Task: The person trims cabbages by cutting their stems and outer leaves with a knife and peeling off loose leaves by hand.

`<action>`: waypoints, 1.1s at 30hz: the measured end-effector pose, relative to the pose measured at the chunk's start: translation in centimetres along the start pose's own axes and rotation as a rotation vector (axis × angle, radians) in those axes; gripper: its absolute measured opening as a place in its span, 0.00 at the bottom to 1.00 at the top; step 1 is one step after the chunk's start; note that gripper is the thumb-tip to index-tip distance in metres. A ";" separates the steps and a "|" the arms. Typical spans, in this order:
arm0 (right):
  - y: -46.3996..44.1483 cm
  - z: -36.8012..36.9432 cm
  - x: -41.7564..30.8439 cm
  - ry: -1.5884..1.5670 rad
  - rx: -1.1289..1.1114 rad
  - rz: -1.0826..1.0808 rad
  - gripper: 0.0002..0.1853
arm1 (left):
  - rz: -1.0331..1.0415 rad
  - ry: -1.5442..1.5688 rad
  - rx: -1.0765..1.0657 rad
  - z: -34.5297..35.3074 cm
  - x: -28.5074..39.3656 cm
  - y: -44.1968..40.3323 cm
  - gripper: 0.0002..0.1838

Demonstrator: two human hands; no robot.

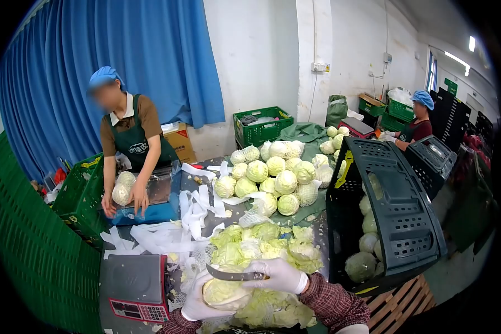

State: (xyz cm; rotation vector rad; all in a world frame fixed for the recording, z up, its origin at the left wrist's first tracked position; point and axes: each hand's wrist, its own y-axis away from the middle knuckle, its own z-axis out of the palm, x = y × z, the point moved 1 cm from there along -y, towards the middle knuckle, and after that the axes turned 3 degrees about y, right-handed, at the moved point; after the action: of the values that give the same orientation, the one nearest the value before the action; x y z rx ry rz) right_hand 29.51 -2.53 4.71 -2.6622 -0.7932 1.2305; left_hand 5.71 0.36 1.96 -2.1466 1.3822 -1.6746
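At the bottom centre, my left hand (199,298), in a white glove, holds a cabbage (225,294) from its left side. My right hand (281,276), also gloved, is closed round the handle of a curved knife (231,274), whose blade lies across the top of that cabbage, pointing left. Loose cabbage leaves (273,309) and trimmings are under and beyond both hands. Behind them sits a pile of whole cabbages (285,182), some in white foam netting.
A scale (134,284) stands left of my hands, near white foam strips (195,214). A dark crate (398,206) of cabbages is at right. Across the table, a person (133,133) handles netted cabbages; another person (417,119) works at the far right.
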 end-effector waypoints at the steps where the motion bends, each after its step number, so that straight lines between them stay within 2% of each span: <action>1: 0.0 0.2 0.1 0.003 0.001 -0.005 0.18 | 0.004 -0.003 0.002 0.1 -0.6 0.4 0.53; 3: 0.6 1.3 0.1 0.090 0.151 -0.093 0.11 | -0.158 0.125 0.050 0.3 -2.4 1.9 0.54; 4: 0.9 1.5 -0.2 0.090 0.150 -0.098 0.11 | -0.157 0.121 0.054 0.4 -2.2 1.6 0.54; 6: 1.8 1.6 -1.0 -0.161 0.386 0.027 0.08 | 0.026 0.048 0.116 0.8 -1.4 0.9 0.55; 8: 3.2 1.9 1.3 -0.687 0.761 0.076 0.08 | 0.012 0.077 0.166 1.1 -1.9 1.5 0.56; 10: 5.8 -0.4 1.3 -0.758 0.986 0.504 0.12 | -0.092 0.209 0.331 1.0 -2.2 2.1 0.56; 11: 5.9 -1.3 1.6 -0.761 0.977 0.498 0.12 | -0.064 0.127 0.337 0.7 -1.9 1.9 0.56; 13: 5.7 -2.5 1.5 0.361 0.686 0.371 0.20 | -0.027 0.000 0.286 0.1 -1.7 1.6 0.55; 14: 5.6 -2.0 1.5 0.361 0.688 0.371 0.20 | 0.012 -0.116 0.222 0.0 -1.6 1.3 0.55; 16: 4.8 -0.5 1.3 0.241 0.559 0.182 0.27 | 0.080 -0.198 0.183 0.2 -1.2 0.3 0.54; 17: 4.5 -0.1 0.6 0.243 0.558 0.192 0.27 | 0.136 -0.281 0.143 0.5 -0.9 0.1 0.53; 18: 4.1 0.2 -0.4 0.108 0.490 0.159 0.27 | 0.133 -0.272 0.139 0.7 -0.9 0.0 0.53; 19: 3.7 0.6 -1.1 -0.027 0.423 0.124 0.27 | 0.221 -0.385 0.130 0.9 -1.0 -0.2 0.53; 20: 3.5 1.1 -1.2 -0.025 0.427 0.130 0.27 | 0.312 -0.499 0.121 1.1 -1.2 -0.3 0.54; 22: 3.0 2.2 -1.1 -0.167 0.403 0.099 0.27 | 0.341 -0.498 0.102 0.8 -1.9 0.0 0.51; 24: 2.3 2.4 -2.4 -0.069 0.443 0.029 0.24 | 0.352 -0.543 0.054 0.6 -2.2 0.2 0.42; 25: 2.2 2.4 -3.0 0.082 0.415 0.026 0.24 | 0.331 -0.569 0.065 0.7 -2.2 0.2 0.39; 27: 1.8 2.6 -3.2 0.394 0.386 -0.045 0.23 | 0.391 -0.629 0.054 0.5 -1.7 -0.3 0.37; 28: 1.8 2.9 -2.9 0.396 0.383 -0.047 0.23 | 0.419 -0.659 0.051 0.4 -1.8 -0.3 0.36; 30: 1.8 3.6 -2.4 0.720 0.331 -0.154 0.23 | 0.437 -0.716 0.051 0.0 -2.8 0.0 0.33; 33: 1.8 3.5 -1.9 0.743 0.370 -0.236 0.22 | 0.430 -0.739 0.059 -0.1 -3.2 0.3 0.31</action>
State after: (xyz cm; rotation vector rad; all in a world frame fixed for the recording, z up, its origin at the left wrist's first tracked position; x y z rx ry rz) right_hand 26.67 -5.42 3.18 -2.3418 -0.6386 0.2416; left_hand 5.46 2.47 -0.51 -1.9283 1.3720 -0.6527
